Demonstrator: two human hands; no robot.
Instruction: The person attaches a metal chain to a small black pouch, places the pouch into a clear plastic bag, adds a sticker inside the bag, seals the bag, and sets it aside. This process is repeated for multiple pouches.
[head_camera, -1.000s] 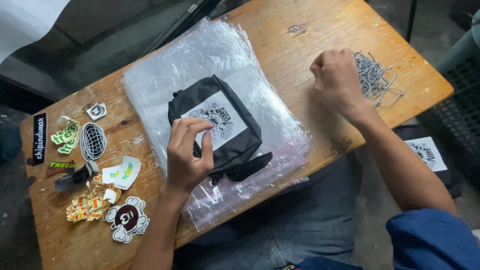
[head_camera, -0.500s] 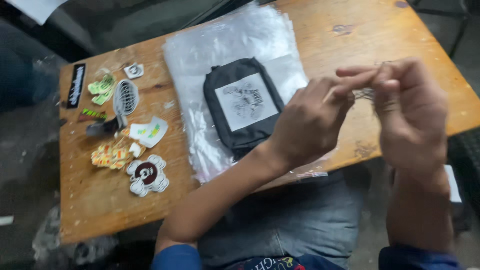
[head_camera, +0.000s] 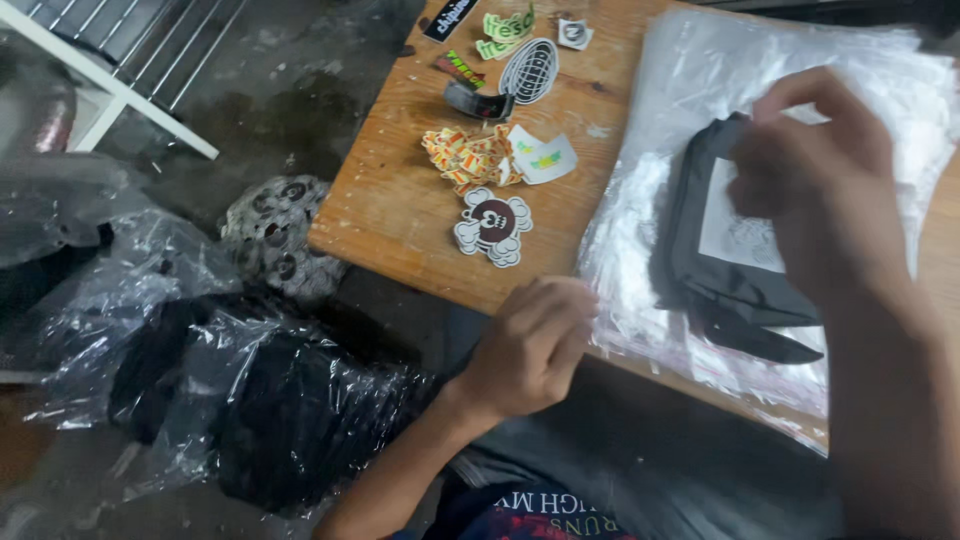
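Two hands show: the right hand (head_camera: 820, 190) hovers blurred over the black garment (head_camera: 720, 270) lying on clear plastic bags (head_camera: 640, 210) on the wooden table (head_camera: 390, 210); its grip is unclear. The left hand (head_camera: 530, 345) curls loosely, empty, at the table edge near stickers (head_camera: 490, 225)

Worn wooden table (head_camera: 400, 215) had a bunch of stickers (head_camera: 493, 228) scattered near its corner, plus a stack of clear plastic bags (head_camera: 690, 90) spread beside them, black folded garment (head_camera: 715, 285) on top

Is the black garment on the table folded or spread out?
Folded: the black garment lies as a compact rectangle on the clear bags, its white print facing up.
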